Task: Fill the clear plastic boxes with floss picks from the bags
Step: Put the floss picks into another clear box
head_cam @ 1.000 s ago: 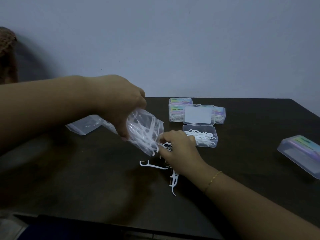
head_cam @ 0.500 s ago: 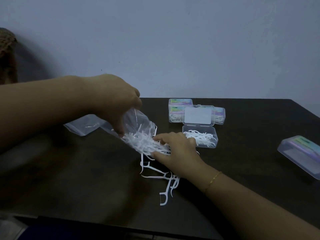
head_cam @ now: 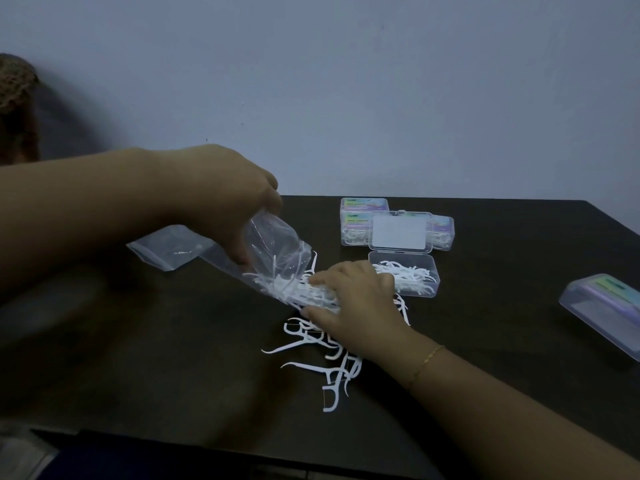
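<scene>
My left hand [head_cam: 228, 199] grips the closed end of a clear plastic bag [head_cam: 277, 251], tilted mouth-down toward the table. White floss picks [head_cam: 294, 289] bunch at the bag's mouth. There my right hand [head_cam: 356, 303] pinches the bunch between thumb and fingers. Several loose picks [head_cam: 318, 355] lie scattered on the dark table below and in front of that hand. An open clear box [head_cam: 405, 277], partly filled with picks, sits just right of my right hand, its lid [head_cam: 400, 232] standing up behind it.
Closed, labelled boxes [head_cam: 360, 220] are stacked behind the open one. Another closed clear box [head_cam: 602, 315] lies at the right edge. An empty flat bag [head_cam: 166, 247] lies at the left, behind my left arm. The dark table [head_cam: 173, 358] ends near me.
The bag has tipped lower and its picks have slid to the mouth. More picks have spilled onto the table in front of my right hand, which now closes on the bunch.
</scene>
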